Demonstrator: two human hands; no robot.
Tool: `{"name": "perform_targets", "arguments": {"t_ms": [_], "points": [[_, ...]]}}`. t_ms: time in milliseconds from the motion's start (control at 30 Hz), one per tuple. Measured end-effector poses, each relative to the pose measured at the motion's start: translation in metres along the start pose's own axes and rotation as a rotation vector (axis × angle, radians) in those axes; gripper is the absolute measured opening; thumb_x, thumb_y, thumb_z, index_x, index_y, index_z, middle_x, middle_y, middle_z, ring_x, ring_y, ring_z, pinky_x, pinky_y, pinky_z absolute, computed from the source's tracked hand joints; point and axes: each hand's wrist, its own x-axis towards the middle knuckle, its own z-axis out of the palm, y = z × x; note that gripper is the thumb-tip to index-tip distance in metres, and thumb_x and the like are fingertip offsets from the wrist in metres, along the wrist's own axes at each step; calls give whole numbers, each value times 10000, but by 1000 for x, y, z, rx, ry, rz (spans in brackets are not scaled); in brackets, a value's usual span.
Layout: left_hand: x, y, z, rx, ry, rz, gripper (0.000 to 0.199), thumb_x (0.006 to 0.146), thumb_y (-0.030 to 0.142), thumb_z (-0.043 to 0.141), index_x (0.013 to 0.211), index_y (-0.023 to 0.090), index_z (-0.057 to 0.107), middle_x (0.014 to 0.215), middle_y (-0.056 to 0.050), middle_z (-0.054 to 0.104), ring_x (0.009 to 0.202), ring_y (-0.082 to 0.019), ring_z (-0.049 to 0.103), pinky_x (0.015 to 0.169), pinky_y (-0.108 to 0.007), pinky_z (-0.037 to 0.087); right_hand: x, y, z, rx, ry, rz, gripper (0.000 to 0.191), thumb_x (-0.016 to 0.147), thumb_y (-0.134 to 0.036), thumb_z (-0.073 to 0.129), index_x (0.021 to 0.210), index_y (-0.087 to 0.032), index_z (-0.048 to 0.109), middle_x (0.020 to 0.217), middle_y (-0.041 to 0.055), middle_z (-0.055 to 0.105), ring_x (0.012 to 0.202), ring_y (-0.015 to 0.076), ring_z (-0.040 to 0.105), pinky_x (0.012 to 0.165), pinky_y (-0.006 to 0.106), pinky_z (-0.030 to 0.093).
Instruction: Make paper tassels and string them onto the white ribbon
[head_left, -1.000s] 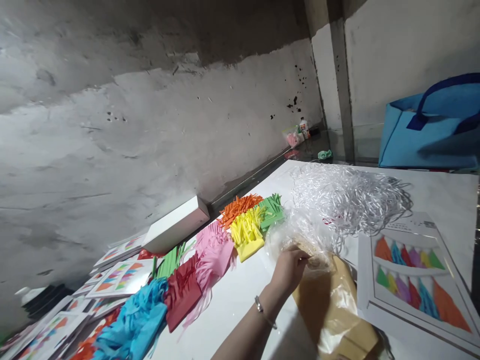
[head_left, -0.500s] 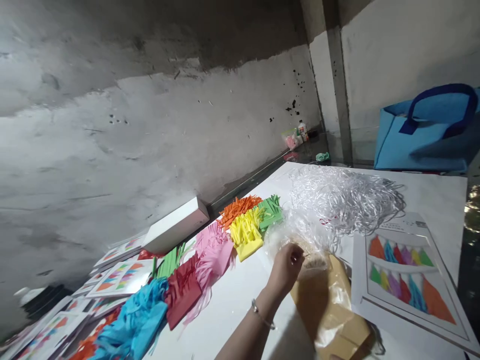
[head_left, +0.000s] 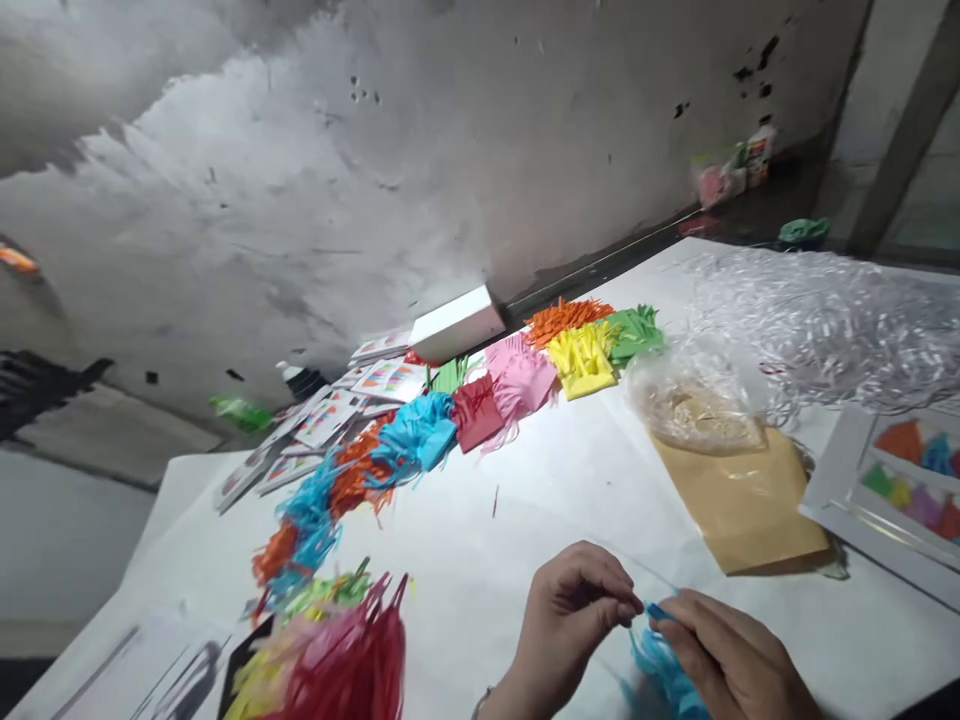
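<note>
My right hand (head_left: 731, 650) is closed on a light-blue paper tassel (head_left: 660, 665) with a twisted top and fringed strips hanging below. My left hand (head_left: 562, 625), a bracelet at its wrist, pinches right beside the tassel's top; what its fingertips hold is too small to make out. Beyond my hands, a clear plastic bag (head_left: 697, 405) of thin tan bits rests on a brown envelope (head_left: 750, 500). At lower left lies a bunch of finished-looking tassels, the red tassel (head_left: 349, 650) nearest my left hand.
Fringed paper stacks curve across the white table: blue paper (head_left: 416, 435), red paper (head_left: 478, 412), pink paper (head_left: 521, 375), yellow paper (head_left: 581, 360). A heap of white string (head_left: 832, 320) and a picture sheet (head_left: 847, 480) are at right. Printed packs (head_left: 330, 420) and a white box (head_left: 457, 325) stand by the wall.
My left hand has left the plastic bag and come nearer me, to the blue tassel in my right hand. The view has swung left, bringing the bunch of tassels into sight.
</note>
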Motion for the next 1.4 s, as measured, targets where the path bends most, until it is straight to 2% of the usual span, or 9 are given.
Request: {"name": "perform_targets", "arguments": {"t_ms": [100, 200, 333, 433, 567, 767, 967, 1200, 1400], "points": [[-36, 0, -13, -28, 180, -30, 248, 630, 228, 976, 750, 168, 766, 719, -8, 720, 699, -104, 663, 660, -181, 526, 3, -25, 19, 37, -147, -33, 251, 1096, -265, 420, 910, -240, 586, 735, -17, 636, 657, 137, 653, 630, 232, 510], [-65, -1, -28, -83, 288, -109, 343, 568, 245, 1006, 768, 157, 742, 679, 1, 737, 646, -96, 662, 622, -172, 515, 0, -42, 37, 86, -247, -56, 273, 1100, -229, 392, 868, -241, 533, 715, -31, 599, 640, 122, 618, 596, 228, 463], [-91, 2, -45, -161, 344, -143, 393, 513, 236, 1024, 746, 144, 721, 632, 2, 737, 591, -91, 665, 582, -162, 515, -4, -61, 51, 148, -357, -80, 250, 1098, -215, 394, 877, -240, 508, 719, -41, 579, 640, 111, 586, 592, 220, 438], [-102, 7, -52, -233, 347, -175, 408, 452, 134, 1027, 709, 140, 711, 619, 1, 745, 578, -93, 675, 575, -159, 522, -1, -74, 56, 150, -381, -134, 271, 1105, -219, 370, 859, -242, 480, 694, -51, 556, 603, 103, 557, 566, 217, 417], [-112, 4, -61, -305, 332, -171, 417, 427, 84, 1021, 702, 135, 711, 598, -12, 753, 536, -106, 686, 549, -164, 528, 3, -84, 60, 161, -400, -178, 278, 1110, -214, 346, 866, -242, 476, 677, -56, 544, 581, 98, 537, 550, 211, 403], [-121, -5, -68, -289, 329, -158, 400, 488, 160, 1023, 735, 132, 711, 620, -23, 759, 569, -110, 699, 582, -177, 541, 0, -84, 62, 45, -461, -299, 258, 1089, -155, 349, 886, -219, 495, 698, -30, 553, 605, 131, 518, 579, 264, 381], [-123, 9, -67, -157, 276, -262, 422, 498, 248, 1023, 745, 142, 697, 647, -32, 758, 596, -127, 687, 629, -227, 534, 13, -81, 46, -18, -700, -402, 291, 1096, -192, 321, 878, -215, 512, 716, -21, 558, 610, 142, 525, 550, 280, 341], [-123, 22, -64, 107, 233, -229, 285, 589, 230, 966, 710, 150, 721, 659, -2, 717, 638, -117, 640, 646, -216, 484, 14, -78, 41, -16, -795, -324, 223, 1054, -191, 428, 866, -233, 539, 778, -11, 612, 655, 167, 555, 575, 288, 385], [-125, 22, -66, 254, 200, -200, 146, 671, 129, 865, 783, 168, 781, 742, -24, 764, 705, -146, 681, 670, -217, 503, 1, -75, 49, 101, -757, -63, 281, 1112, -289, 350, 932, -248, 562, 830, -24, 655, 717, 139, 635, 642, 258, 468]]}}
